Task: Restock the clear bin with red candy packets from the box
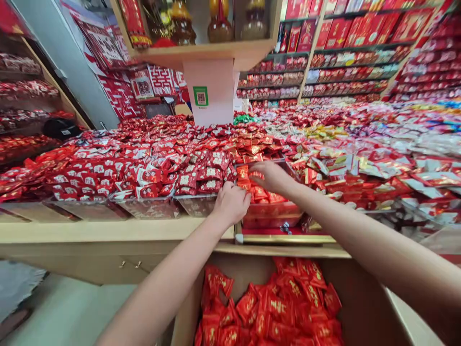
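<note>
My left hand (232,204) is at the left edge of a clear plastic bin (272,218), its fingers curled. Whatever lies under those fingers is hidden. Inside the bin are small red packets with gold print (260,194). Over them my right hand (271,177) reaches in from the right, fingers stretched out to the left and touching the packets. Below both forearms stands an open cardboard box (363,298) that holds many more red gold-printed packets (277,307).
Bins of dark red packets (211,175) stand to the left along a wooden counter (118,230). Red and white packets (345,187) are heaped at right. A display cabinet on a white post (216,91) rises behind. Stocked shelves (345,72) line the back wall.
</note>
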`<act>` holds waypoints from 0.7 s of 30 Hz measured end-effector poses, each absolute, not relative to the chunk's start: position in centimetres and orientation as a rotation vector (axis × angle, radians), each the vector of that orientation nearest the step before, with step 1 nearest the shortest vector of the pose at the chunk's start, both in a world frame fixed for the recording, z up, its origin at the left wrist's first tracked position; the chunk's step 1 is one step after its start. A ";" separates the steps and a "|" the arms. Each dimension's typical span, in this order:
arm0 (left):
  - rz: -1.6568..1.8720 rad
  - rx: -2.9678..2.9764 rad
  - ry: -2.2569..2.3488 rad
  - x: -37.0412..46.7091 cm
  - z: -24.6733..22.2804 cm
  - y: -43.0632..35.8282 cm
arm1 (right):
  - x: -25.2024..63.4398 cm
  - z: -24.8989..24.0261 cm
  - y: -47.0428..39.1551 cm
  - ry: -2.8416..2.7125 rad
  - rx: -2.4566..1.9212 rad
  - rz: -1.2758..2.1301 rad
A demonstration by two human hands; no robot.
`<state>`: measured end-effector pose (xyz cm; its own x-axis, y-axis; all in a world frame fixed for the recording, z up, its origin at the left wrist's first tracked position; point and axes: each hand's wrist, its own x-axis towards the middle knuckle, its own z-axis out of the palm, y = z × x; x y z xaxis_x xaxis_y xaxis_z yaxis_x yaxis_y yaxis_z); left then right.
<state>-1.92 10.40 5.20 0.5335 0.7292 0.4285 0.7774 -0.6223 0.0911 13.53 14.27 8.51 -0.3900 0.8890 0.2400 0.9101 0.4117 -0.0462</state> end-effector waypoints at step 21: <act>-1.563 -3.030 -0.801 -1.1 7.6 3.9 | 7.8 -13.2 -2.9 -2.806 -1.298 0.749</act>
<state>-1.12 3.93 7.61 0.5131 0.5408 0.6665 0.2254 -0.8342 0.5034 7.75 -2.86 -13.23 -0.6665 0.7102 -0.2267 0.7286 0.5563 -0.3996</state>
